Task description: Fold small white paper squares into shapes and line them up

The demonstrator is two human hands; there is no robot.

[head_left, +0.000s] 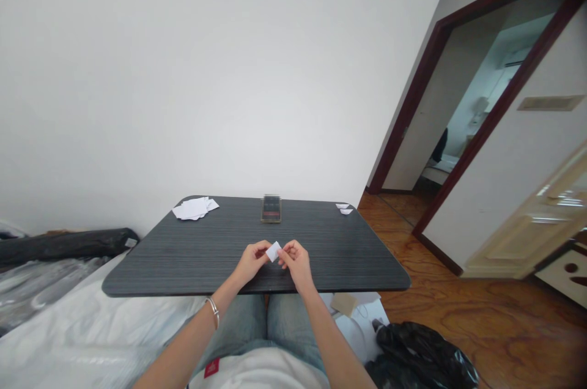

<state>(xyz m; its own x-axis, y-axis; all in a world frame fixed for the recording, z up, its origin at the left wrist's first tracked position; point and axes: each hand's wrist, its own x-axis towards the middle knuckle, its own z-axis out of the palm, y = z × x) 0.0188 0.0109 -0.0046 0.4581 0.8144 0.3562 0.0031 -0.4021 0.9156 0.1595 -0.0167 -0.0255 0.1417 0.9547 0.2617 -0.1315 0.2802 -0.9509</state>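
Note:
A small white piece of paper (273,251), which looks folded, is held up just above the near part of the dark table (220,254). My left hand (251,260) pinches its left edge between thumb and fingers. From the other side, my right hand (296,262) grips its right edge with thumb and fingertips. A loose pile of white paper sheets (193,208) lies at the table's far left corner. Near the far right corner rest a few small folded white papers (344,210).
A phone-like dark device (271,209) sits at the table's far middle edge, against the white wall (275,71). Right of my legs, a black plastic bag (422,352) and some white boxes or papers (360,328) lie on the wooden floor. Plastic-covered bedding (92,340) is on the left.

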